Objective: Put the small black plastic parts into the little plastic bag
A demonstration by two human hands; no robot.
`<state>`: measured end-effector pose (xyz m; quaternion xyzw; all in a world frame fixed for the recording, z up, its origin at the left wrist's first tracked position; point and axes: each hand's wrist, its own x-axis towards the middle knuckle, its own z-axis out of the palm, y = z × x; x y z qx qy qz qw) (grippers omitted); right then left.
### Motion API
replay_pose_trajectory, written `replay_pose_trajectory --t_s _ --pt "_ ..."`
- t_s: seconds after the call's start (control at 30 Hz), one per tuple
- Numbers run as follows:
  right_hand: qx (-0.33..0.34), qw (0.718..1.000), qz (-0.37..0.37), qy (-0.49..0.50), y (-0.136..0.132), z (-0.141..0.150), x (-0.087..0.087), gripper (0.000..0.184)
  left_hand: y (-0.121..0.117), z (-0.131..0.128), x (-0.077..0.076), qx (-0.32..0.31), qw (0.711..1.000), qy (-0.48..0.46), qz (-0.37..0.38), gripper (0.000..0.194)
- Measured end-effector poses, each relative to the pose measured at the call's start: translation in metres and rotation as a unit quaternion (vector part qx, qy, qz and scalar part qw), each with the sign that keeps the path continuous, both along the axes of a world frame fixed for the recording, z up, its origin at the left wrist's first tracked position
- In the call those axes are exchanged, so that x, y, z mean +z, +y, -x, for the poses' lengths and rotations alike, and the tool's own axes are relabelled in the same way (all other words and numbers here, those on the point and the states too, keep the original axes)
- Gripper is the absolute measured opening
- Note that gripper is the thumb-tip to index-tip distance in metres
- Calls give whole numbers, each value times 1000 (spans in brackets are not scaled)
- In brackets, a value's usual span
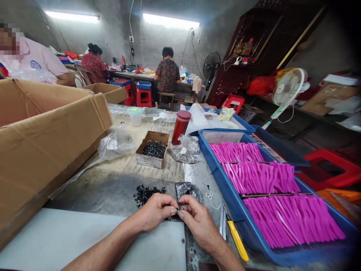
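Head cam: tiny blk pc point(177, 209), mostly hidden, btwn L/R fingers point(170, 211)

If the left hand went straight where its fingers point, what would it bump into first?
Most likely the right hand. Its fingertips face the left hand, just past the small dark piece it seems to pinch. They look almost touching, but depth is hard to tell here.

The worktable point(121, 171) carries black pieces point(145, 194), 1 red flask point(180, 128) and 2 blue trays point(230, 192).
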<state>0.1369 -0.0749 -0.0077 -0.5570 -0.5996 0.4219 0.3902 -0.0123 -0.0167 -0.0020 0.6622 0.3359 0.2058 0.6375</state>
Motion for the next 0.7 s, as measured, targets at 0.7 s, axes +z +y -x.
replay_pose_trajectory --t_s 0.7 --pt "-26 997 -13 -67 2 2 5 14 0 1 -3 20 991 62 -117 17"
